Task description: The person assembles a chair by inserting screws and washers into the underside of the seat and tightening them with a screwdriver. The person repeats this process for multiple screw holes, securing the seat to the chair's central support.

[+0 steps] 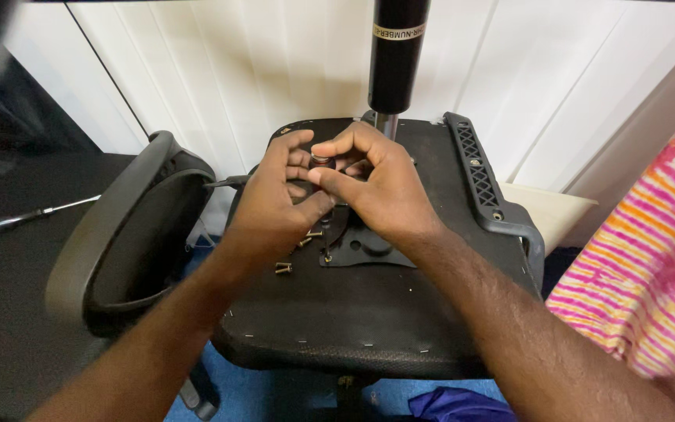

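- Head view: an upturned chair seat [369, 312] is seen from above, its black underside facing up.
- A black gas cylinder [397, 55] stands upright from the seat's middle.
- The left hand [275, 207] and right hand [376, 191] are brought together just below the cylinder, fingers touching.
- A small round metal part [321, 159] is pinched between the fingertips of both hands, above the mounting plate [365, 246].
- Loose brass screws [283, 268] are lying on the seat, just beside the left wrist.
- An armrest [107, 234] is seen to the left, another armrest [482, 176] to the right.
- A screwdriver [33, 215] lies on the dark floor at far left, well apart.
- Striped pink and orange cloth [650, 266] is seen at the right edge.
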